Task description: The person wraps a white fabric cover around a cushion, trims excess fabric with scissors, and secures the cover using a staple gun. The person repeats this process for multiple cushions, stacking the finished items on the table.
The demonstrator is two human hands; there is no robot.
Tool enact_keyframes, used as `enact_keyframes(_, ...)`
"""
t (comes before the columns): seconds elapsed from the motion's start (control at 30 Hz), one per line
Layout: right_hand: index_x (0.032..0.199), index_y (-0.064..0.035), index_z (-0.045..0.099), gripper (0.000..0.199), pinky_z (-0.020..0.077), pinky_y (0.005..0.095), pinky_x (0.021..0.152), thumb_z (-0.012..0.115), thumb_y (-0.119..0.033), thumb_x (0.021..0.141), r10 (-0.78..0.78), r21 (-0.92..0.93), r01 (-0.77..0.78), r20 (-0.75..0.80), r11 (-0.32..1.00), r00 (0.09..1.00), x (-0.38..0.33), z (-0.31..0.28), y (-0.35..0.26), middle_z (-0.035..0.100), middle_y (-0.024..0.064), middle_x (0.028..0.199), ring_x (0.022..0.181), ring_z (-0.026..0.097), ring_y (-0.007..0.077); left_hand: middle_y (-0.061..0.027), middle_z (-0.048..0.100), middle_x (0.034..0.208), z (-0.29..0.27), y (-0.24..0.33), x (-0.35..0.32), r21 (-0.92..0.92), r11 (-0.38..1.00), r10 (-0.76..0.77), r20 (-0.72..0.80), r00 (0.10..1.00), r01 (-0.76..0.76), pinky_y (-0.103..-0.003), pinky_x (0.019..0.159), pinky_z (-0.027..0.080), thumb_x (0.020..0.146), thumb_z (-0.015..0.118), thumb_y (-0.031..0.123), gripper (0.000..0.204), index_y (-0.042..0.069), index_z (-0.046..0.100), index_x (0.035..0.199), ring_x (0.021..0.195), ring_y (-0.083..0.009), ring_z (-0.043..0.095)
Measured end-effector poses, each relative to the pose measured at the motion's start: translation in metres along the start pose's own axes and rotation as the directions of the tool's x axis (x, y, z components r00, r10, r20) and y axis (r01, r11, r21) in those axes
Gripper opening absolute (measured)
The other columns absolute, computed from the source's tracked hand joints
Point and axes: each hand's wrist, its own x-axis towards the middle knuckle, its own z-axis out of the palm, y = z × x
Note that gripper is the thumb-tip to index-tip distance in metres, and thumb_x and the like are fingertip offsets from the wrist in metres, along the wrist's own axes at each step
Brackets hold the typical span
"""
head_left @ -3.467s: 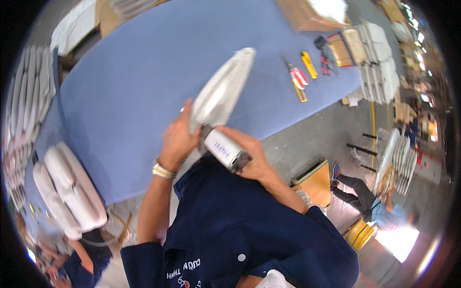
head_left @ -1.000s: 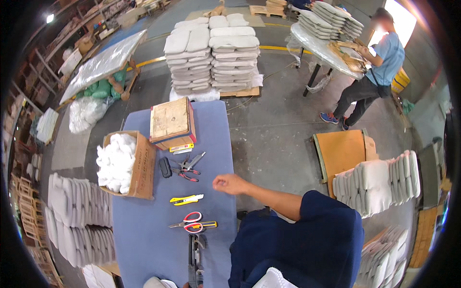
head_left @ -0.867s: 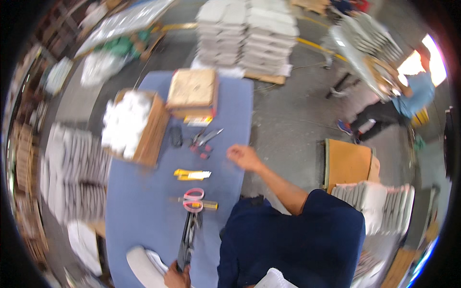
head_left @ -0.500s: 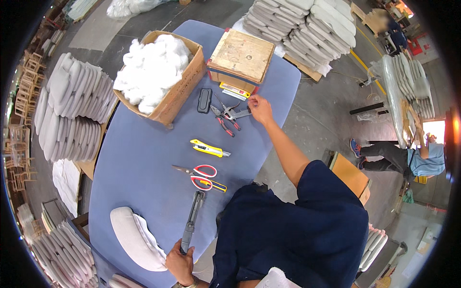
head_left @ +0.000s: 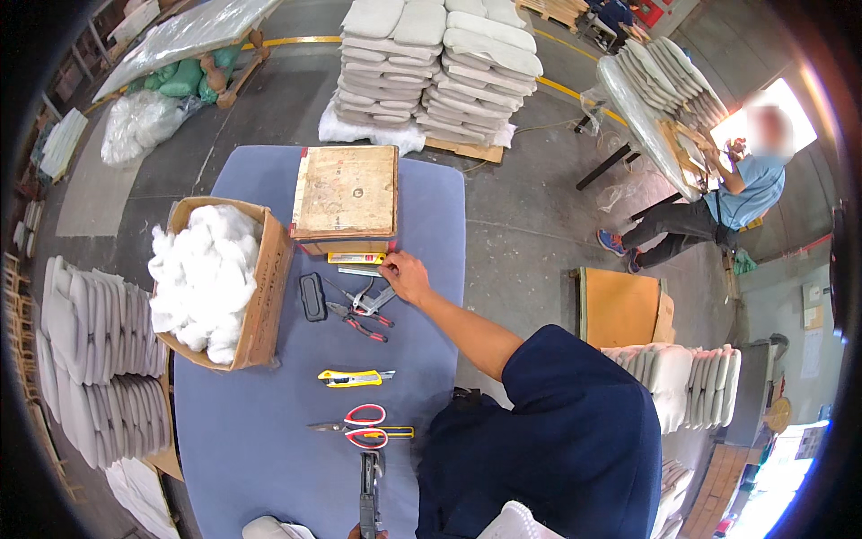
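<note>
My right hand (head_left: 406,277) reaches to the far side of the blue-covered table (head_left: 431,207). Its fingers are pinched by a thin pale strip (head_left: 359,271) and a small yellow box (head_left: 356,258); what sits between the fingertips is hidden. At the lower edge my left hand (head_left: 381,534) shows only in part, closed round a long grey tool like a stapler (head_left: 369,494). Beyond that tool lie red-and-white-handled scissors (head_left: 364,426), a small yellow cutter (head_left: 400,432) and a larger yellow utility knife (head_left: 352,378). Nearer my right hand are red-handled pliers (head_left: 359,322), a grey metal tool (head_left: 375,302) and a black oblong case (head_left: 312,297).
A carton of white stuffing (head_left: 274,292) and a wooden box (head_left: 347,190) stand on the table. Part of a pale cushion (head_left: 269,528) shows at the near edge. Stacked cushions (head_left: 485,67) surround the table. A person (head_left: 750,193) works at a bench on the right.
The whole view has swung, so the table now stands straighter and further left. My left hand and the cushion have mostly slipped below the lower edge. My right hand stays by the pale strip.
</note>
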Motion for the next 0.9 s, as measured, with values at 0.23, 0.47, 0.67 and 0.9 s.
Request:
enact_keyframes(0.23,0.097,-0.0102,0.068,0.024,0.0528,0.0468,0.085,0.082,-0.025,0.085,-0.332,-0.186,0.312,-0.092,0.932,0.939,-0.008,0.003,0.000,0.066,0.0102,0.100,0.094,0.067,0.0297,-0.0191,0.076,0.089,-0.003,0.003,-0.005,-0.022,1.000,-0.011,0.030,0.999,0.012,-0.056,0.070,0.055,0.091,0.068,0.060,0.050,0.026,0.072,0.127,0.085,-0.0447,0.072)
enact_keyframes(0.47,0.097,-0.0096,0.068,0.024,0.0541,0.0446,0.082,0.083,-0.023,0.083,-0.209,-0.090,0.204,-0.055,0.975,0.976,0.000,0.007,0.009,0.066,0.0104,0.099,0.093,0.068,0.0290,-0.0220,0.076,0.093,0.035,-0.017,-0.021,-0.016,1.000,-0.002,-0.015,1.000,0.001,-0.057,0.074,0.056,0.092,0.065,0.065,0.058,0.023,0.070,0.132,0.088,-0.0450,0.073)
enact_keyframes(0.67,0.094,-0.0081,0.072,0.019,0.0561,0.0402,0.077,0.081,-0.021,0.083,-0.134,0.070,0.143,-0.111,0.987,0.985,-0.007,-0.004,0.004,0.073,0.0123,0.089,0.083,0.071,0.0246,-0.0243,0.075,0.102,0.061,-0.036,-0.009,0.012,1.000,-0.010,-0.067,0.998,0.011,-0.053,0.084,0.056,0.089,0.070,0.060,0.064,0.015,0.068,0.135,0.097,-0.0417,0.073)
enact_keyframes(0.9,0.112,-0.0025,0.070,0.017,0.0543,0.0279,0.078,0.072,-0.012,0.098,-0.327,0.510,0.286,-0.011,0.811,0.945,-0.069,-0.073,-0.040,0.070,0.0038,0.091,0.085,0.066,0.0120,-0.0153,0.075,0.085,0.060,-0.011,-0.092,-0.205,0.962,-0.227,-0.233,0.946,0.180,-0.047,0.073,0.055,0.078,0.084,0.039,0.054,0.017,0.074,0.126,0.082,-0.0368,0.073)
